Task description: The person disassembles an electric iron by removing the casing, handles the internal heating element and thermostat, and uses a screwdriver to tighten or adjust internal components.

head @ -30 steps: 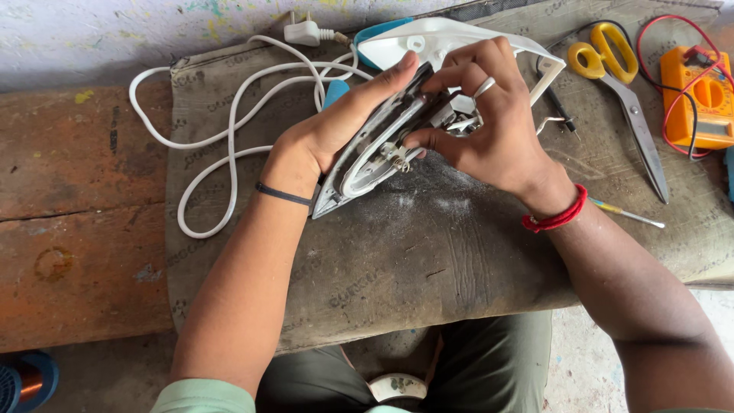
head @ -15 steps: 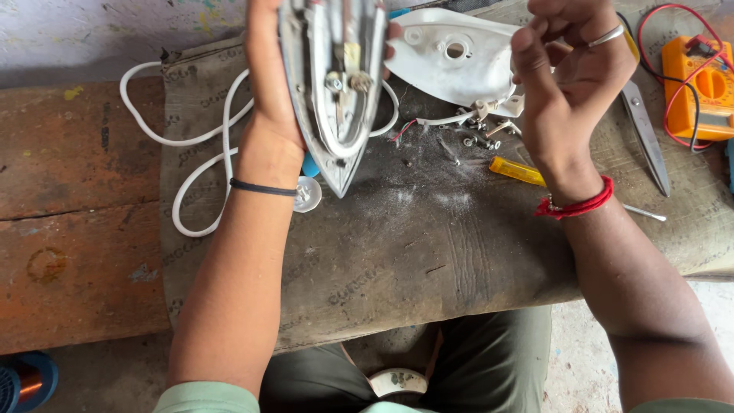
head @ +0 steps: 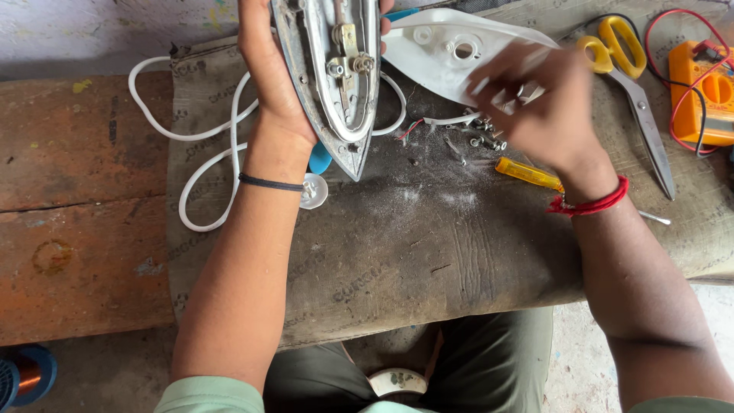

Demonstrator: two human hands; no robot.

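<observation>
Metal soleplate (head: 332, 76) stood tilted, tip down, over the sacking (head: 428, 245) in the closed left hand (head: 267, 84) — inner side up, so its terminals showed — while the right hand (head: 535, 107), blurred, grip unclear, hovered over loose screws (head: 482, 138) beside the white cover (head: 459, 53).

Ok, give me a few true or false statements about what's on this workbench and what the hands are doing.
1. The left hand holds the metal iron base with its tip pointing toward the person. True.
2. The right hand grips the scissors. False: the yellow-handled scissors lie untouched on the cloth; the hand reaches over small screws.
3. The white iron cover lies apart from the base. True.
4. The orange meter sits at the bench's left end. False: it sits at the right.
</observation>
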